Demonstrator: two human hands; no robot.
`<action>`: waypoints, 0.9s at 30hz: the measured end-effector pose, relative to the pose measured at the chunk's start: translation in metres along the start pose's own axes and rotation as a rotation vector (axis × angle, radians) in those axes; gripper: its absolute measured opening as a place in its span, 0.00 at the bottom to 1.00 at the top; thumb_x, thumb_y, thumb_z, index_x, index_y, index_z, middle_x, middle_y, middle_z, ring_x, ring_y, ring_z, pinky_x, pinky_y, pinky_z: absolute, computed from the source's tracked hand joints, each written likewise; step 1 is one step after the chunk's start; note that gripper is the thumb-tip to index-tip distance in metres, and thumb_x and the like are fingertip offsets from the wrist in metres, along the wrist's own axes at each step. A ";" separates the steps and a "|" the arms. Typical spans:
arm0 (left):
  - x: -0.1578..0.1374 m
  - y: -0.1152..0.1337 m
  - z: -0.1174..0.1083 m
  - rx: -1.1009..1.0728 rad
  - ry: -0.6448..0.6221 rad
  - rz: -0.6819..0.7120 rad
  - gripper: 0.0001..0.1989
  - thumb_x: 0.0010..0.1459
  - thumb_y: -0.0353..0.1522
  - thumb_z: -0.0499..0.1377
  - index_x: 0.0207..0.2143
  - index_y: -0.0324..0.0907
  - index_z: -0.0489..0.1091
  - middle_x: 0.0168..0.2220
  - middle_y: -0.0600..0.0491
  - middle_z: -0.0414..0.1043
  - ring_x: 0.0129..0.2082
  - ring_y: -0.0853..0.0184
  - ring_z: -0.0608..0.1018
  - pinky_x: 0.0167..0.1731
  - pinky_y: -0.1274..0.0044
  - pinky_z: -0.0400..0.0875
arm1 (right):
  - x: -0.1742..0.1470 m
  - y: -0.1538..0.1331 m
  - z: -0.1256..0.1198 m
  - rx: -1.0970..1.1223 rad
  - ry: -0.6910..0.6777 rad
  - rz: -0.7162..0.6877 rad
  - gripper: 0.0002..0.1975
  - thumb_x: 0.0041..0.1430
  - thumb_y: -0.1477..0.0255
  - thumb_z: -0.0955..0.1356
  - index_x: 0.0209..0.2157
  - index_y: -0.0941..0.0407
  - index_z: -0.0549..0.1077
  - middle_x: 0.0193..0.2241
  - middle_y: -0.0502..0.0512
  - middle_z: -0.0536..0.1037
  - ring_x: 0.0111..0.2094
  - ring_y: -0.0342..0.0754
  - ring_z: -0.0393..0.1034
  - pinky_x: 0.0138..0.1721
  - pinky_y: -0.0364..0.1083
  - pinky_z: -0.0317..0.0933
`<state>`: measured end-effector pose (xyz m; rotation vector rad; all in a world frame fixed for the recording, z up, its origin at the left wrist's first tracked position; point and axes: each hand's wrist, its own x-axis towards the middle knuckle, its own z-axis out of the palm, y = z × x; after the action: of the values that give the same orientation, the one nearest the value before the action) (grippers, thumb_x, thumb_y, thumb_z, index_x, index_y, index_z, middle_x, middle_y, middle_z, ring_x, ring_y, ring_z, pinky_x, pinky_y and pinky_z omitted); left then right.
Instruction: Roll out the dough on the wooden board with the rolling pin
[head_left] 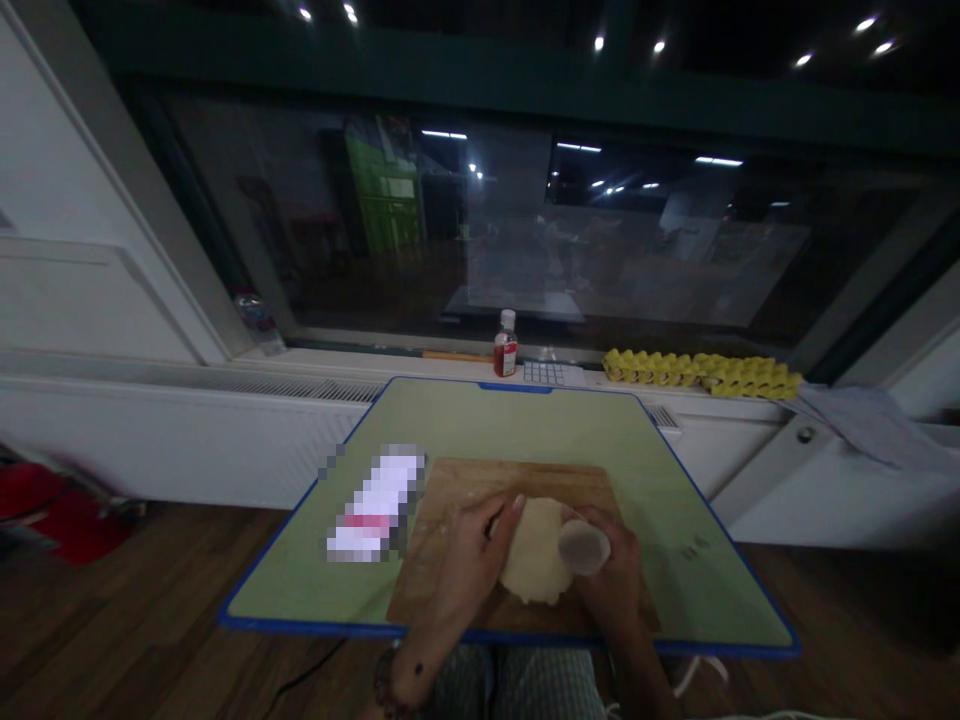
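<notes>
A pale flattened piece of dough lies on a wooden board set on a green table with a blue rim. My left hand rests flat on the board, its fingertips touching the dough's left edge. My right hand is closed around a wooden rolling pin whose round end faces the camera; the pin lies over the right side of the dough.
A blurred white and pink packet sits left of the board. On the window sill behind stand a small bottle with red contents, a keypad-like device, yellow egg trays and a grey cloth.
</notes>
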<state>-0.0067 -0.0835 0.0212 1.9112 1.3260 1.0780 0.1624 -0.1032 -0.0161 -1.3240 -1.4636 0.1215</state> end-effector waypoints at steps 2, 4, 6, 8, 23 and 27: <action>0.000 0.006 -0.004 0.073 0.013 -0.021 0.20 0.67 0.40 0.48 0.24 0.43 0.68 0.23 0.55 0.73 0.24 0.67 0.74 0.28 0.78 0.64 | 0.001 0.004 0.001 0.003 0.003 0.000 0.11 0.56 0.66 0.66 0.25 0.55 0.75 0.22 0.53 0.79 0.23 0.47 0.73 0.25 0.42 0.65; -0.001 0.012 -0.010 0.145 0.004 -0.044 0.19 0.67 0.39 0.48 0.25 0.44 0.69 0.23 0.54 0.74 0.24 0.67 0.75 0.28 0.78 0.64 | 0.001 0.008 0.002 -0.009 0.001 0.000 0.09 0.52 0.68 0.66 0.28 0.56 0.77 0.24 0.54 0.80 0.24 0.48 0.74 0.25 0.43 0.66; -0.001 0.017 -0.015 0.217 -0.020 -0.074 0.19 0.67 0.39 0.47 0.27 0.44 0.71 0.24 0.54 0.74 0.25 0.66 0.76 0.29 0.78 0.64 | 0.002 0.013 0.003 -0.039 -0.014 0.009 0.10 0.50 0.70 0.65 0.31 0.57 0.78 0.25 0.56 0.81 0.24 0.49 0.75 0.25 0.43 0.66; -0.002 0.022 -0.020 0.289 -0.040 -0.105 0.19 0.67 0.39 0.47 0.30 0.44 0.73 0.24 0.54 0.75 0.26 0.65 0.77 0.29 0.78 0.65 | 0.002 0.018 0.004 -0.081 -0.006 0.004 0.11 0.50 0.70 0.65 0.32 0.57 0.78 0.26 0.57 0.82 0.25 0.49 0.75 0.26 0.44 0.66; 0.002 0.000 -0.013 0.466 -0.130 -0.259 0.18 0.68 0.34 0.48 0.37 0.40 0.77 0.37 0.44 0.81 0.38 0.60 0.81 0.39 0.74 0.68 | 0.011 0.003 -0.002 -0.752 -0.370 -0.030 0.13 0.55 0.73 0.69 0.44 0.54 0.78 0.31 0.57 0.82 0.33 0.49 0.76 0.35 0.42 0.63; 0.006 -0.026 -0.014 0.566 -0.063 -0.194 0.18 0.69 0.35 0.46 0.41 0.39 0.76 0.41 0.43 0.80 0.44 0.58 0.80 0.44 0.72 0.68 | 0.016 -0.005 -0.002 -0.870 -0.532 -0.001 0.17 0.60 0.74 0.66 0.50 0.54 0.74 0.33 0.58 0.81 0.33 0.48 0.77 0.34 0.42 0.62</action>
<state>-0.0297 -0.0689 0.0093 2.1164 1.8782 0.5741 0.1648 -0.0946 -0.0024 -2.0931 -2.0851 -0.2095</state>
